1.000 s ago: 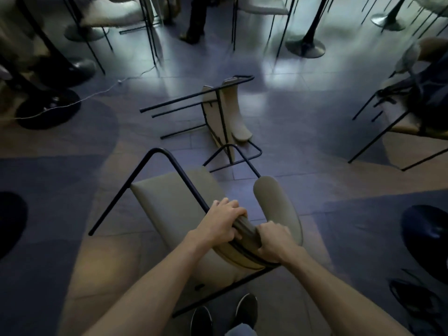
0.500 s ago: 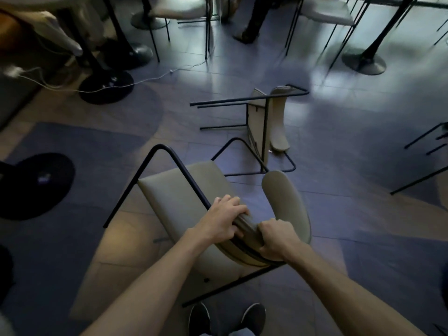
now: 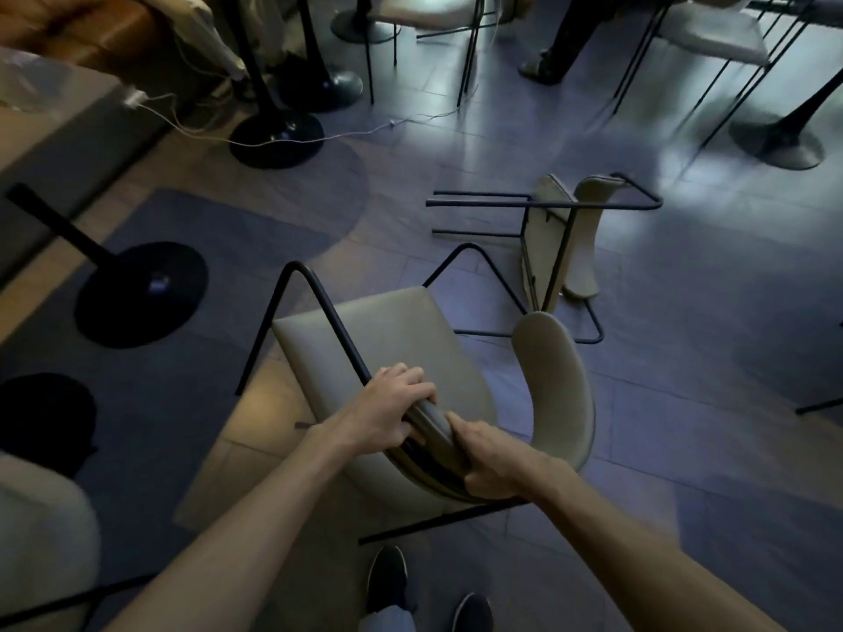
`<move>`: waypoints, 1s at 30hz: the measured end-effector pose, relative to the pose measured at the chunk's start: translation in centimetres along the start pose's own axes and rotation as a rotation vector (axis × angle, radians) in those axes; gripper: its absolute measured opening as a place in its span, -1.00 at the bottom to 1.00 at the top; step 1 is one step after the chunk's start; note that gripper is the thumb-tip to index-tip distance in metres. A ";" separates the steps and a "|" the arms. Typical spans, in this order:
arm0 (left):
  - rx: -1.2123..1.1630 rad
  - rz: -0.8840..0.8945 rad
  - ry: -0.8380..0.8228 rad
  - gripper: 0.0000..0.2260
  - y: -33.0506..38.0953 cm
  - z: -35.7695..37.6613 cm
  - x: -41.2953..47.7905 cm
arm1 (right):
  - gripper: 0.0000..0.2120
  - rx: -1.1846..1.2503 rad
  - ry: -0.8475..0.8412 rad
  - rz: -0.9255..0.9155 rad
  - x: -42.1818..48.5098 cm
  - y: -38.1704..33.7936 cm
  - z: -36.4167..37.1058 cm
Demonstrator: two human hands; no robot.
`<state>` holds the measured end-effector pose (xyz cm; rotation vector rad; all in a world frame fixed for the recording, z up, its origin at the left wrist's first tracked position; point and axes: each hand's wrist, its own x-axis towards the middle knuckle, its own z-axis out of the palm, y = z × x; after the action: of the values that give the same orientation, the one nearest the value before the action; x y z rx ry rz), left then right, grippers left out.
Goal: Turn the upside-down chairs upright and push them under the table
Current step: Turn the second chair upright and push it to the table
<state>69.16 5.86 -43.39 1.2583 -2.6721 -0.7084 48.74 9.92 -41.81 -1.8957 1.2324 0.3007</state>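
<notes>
Near chair (image 3: pixel 387 348): smooth matt beige upholstery on a thin black metal-looking frame. Fallen chair (image 3: pixel 579 234): same finish. Floor (image 3: pixel 456 143): glossy tiles reflecting light. Sofa (image 3: pixel 82 25): shiny brown leather-like cover. Pedestal base (image 3: pixel 141 294): matt black.

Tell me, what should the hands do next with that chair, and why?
Probably roll the chair over until its black legs meet the floor. The left hand and right hand both grip its seat edge, and those legs stick up across the seat, so it isn't upright yet.
</notes>
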 end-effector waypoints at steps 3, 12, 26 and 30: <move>0.051 -0.066 -0.029 -0.67 -0.8 -0.9 -2.6 | -0.37 0.001 -0.023 -0.069 1.0 -1.9 1.2; 0.561 -0.186 -0.176 -0.72 2.0 -1.4 -7.4 | -0.32 0.065 0.037 -0.163 2.5 -5.9 4.1; 0.644 -0.416 -0.329 -0.65 -1.1 -1.9 -12.6 | -0.26 0.021 0.036 -0.268 5.1 -11.2 7.8; 0.639 -0.441 -0.328 -0.62 -2.9 -1.8 -15.7 | -0.26 0.027 0.014 -0.269 6.4 -13.2 9.4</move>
<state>81.94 15.40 -41.48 2.0879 -3.0408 -0.0660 65.16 15.11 -44.64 -2.0139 0.9701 0.1261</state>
